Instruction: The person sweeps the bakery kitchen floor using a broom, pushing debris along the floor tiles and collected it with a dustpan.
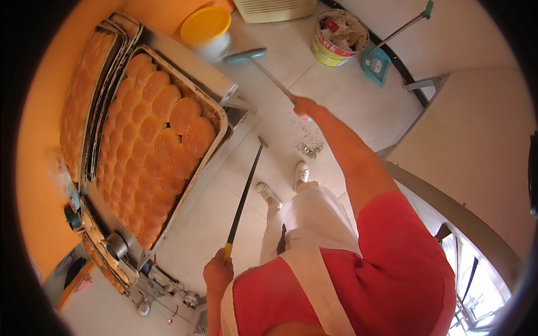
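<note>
My right hand is stretched forward, closed round the metal handle of a broom with a teal head. That head rests on the floor near the buckets; its bristles are too small to make out. Low on the left, my left hand grips the yellow end of a long black pole, a scraper by its look, whose small dark head touches the tiles. A heap of grey crumbly debris lies on the floor just ahead of my shoes, with finer bits scattered beyond it.
Large trays of browned buns stand on a table at left. Ahead are a white bucket with a yellow lid, a rubbish-filled bucket and a teal dustpan. A pale worktop borders the right side.
</note>
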Motion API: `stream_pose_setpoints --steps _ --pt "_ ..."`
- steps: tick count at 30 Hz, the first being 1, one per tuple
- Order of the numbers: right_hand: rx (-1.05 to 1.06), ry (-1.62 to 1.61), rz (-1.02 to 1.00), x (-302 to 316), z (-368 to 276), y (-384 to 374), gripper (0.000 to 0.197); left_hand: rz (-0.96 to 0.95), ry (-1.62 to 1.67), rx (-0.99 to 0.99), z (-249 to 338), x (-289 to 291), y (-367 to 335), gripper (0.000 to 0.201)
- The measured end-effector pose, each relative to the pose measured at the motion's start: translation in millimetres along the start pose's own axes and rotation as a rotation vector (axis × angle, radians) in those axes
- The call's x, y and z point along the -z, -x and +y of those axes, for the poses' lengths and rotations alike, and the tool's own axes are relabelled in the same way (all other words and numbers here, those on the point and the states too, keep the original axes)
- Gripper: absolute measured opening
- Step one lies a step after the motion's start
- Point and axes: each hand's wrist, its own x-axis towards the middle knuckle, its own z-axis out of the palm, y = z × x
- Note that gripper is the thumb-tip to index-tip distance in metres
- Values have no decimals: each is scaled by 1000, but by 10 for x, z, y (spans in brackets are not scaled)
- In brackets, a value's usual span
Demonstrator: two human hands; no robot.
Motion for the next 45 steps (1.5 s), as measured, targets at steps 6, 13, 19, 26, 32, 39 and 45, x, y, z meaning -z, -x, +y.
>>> stream_pose_setpoints --steps 6,13,19,26,32,39,45 --pt "-156 318 -66 -634 837 670 85 14 16 11 -205 -37 111 27" --pt "-341 205 -249 -1590 1553 3241 81 -20 6 -18 -426 -8 62 26" --pt "-603 -539 -66 -1194 1276 4107 65 0 39 3 -683 -12 159 26" --pt "-299 -295 258 -1268 1286 2981 65 31 -52 -42 -854 31 272 17" --pt "-447 -152 88 -2061 1145 2933 80 36 -117 -100 -1031 77 320 15" --pt "-494 -814 67 -2477 984 4368 73 79 -112 -139 -1306 13 372 14" --pt "-571 -1049 363 -2287 930 4558 69 94 -91 -170 -1432 -65 404 18"
